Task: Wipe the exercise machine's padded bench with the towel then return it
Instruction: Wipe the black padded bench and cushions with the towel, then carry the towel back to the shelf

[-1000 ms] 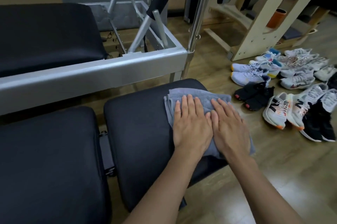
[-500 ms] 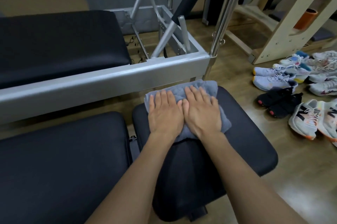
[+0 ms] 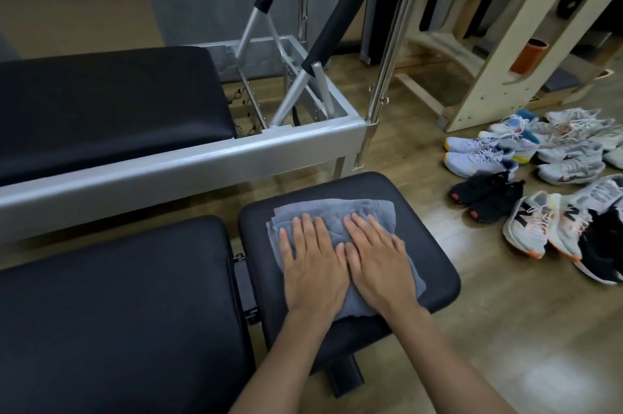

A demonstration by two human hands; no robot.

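A folded grey-blue towel lies on the small black padded seat of the exercise bench. My left hand and my right hand lie side by side on top of it, palms flat and fingers stretched forward, pressing it onto the pad. The towel covers the left and middle part of the seat, and its near end is hidden under my palms. The long black back pad adjoins the seat on the left across a narrow gap.
A silver-framed machine with a black pad and padded bar stands just beyond the bench. A steel upright pole rises at its corner. Several sneakers lie on the wood floor to the right, before a wooden rack.
Both hands slid the towel from the seat's right edge to its far left edge, then back toward me onto the middle of the pad.
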